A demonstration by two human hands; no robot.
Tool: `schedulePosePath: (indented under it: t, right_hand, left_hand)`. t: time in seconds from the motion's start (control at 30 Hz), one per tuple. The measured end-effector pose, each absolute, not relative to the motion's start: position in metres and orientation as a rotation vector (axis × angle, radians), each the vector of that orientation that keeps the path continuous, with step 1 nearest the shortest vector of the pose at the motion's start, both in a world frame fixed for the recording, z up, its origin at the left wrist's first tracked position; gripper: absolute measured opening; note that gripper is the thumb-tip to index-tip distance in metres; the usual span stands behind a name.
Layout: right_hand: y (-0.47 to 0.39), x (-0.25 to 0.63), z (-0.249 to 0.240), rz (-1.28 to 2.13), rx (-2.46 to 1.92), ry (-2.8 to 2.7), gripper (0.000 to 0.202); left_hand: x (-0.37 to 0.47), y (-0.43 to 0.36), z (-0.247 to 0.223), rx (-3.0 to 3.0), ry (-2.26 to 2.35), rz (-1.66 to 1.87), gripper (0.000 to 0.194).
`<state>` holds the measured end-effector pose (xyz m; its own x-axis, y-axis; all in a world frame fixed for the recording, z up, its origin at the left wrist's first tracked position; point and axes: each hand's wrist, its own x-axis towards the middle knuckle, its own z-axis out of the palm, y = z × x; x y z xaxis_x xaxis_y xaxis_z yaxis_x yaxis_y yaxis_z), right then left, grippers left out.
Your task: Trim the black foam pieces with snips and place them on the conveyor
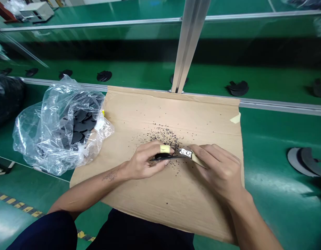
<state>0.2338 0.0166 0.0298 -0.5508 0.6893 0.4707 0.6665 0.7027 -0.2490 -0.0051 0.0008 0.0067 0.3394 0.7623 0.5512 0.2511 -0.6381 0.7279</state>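
Observation:
My left hand [147, 160], with yellow tape around one finger, pinches a thin black piece [163, 157] above the cardboard. In my right hand [220, 170] is a pair of cutting pliers [186, 152] with pale handles, my fingers wrapped round them. The pliers' metal jaws meet the right end of the black piece; whether they are closed on it I cannot tell. Small black scraps [164, 135] lie scattered on the cardboard sheet [160, 198] behind and beneath my hands.
A clear plastic bag [51, 128] with black rounded pieces [82, 125] stands on the left. Small stacks of black parts [238, 88] sit along the green shelf behind. A metal post [189, 45] rises at the cardboard's far edge. Curved parts [306, 161] lie at right.

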Motion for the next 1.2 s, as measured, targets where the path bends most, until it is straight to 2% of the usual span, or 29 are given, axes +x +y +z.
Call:
schedulePosePath:
  t: [0.23,0.33,0.4,0.47,0.57,0.63,0.77,0.9,1.07,1.2]
  right_hand:
    - [0.017,0.231,0.028,-0.177,-1.050,-2.409,0.016]
    - [0.019,0.233,0.027,-0.139,-1.109,-2.404,0.016]
    - [0.022,0.236,0.026,-0.113,-1.167,-2.403,0.015]
    - [0.026,0.239,0.023,-0.113,-1.216,-2.412,0.015]
    - [0.033,0.245,0.015,-0.189,-1.257,-2.411,0.027]
    - [0.037,0.248,0.009,-0.270,-1.274,-2.390,0.033]
    - [0.041,0.252,-0.001,-0.305,-1.299,-2.387,0.030]
    - [0.039,0.254,-0.003,-0.229,-1.420,-2.435,0.021]
    - [0.035,0.254,-0.003,-0.179,-1.498,-2.444,0.018]
    - [0.030,0.253,-0.003,-0.162,-1.515,-2.404,0.014]
  left_hand:
    - [-0.005,0.000,0.004,2.175,0.893,1.154,0.038]
    - [-0.004,0.000,0.002,1.984,1.006,1.144,0.028]
    - [-0.002,0.001,0.001,1.701,1.105,1.162,0.029]
    - [-0.002,0.004,0.000,1.350,1.137,1.174,0.044]
    - [-0.011,0.014,0.001,0.995,1.088,1.074,0.076]
    - [-0.024,0.028,0.007,0.989,1.085,1.034,0.083]
    - [-0.056,0.079,0.030,1.482,1.277,1.182,0.068]
    - [-0.073,0.154,0.045,2.152,1.614,0.965,0.044]
    - [-0.066,0.230,0.029,2.228,1.697,0.791,0.029]
    - [-0.065,0.256,0.014,2.224,1.748,0.611,0.029]
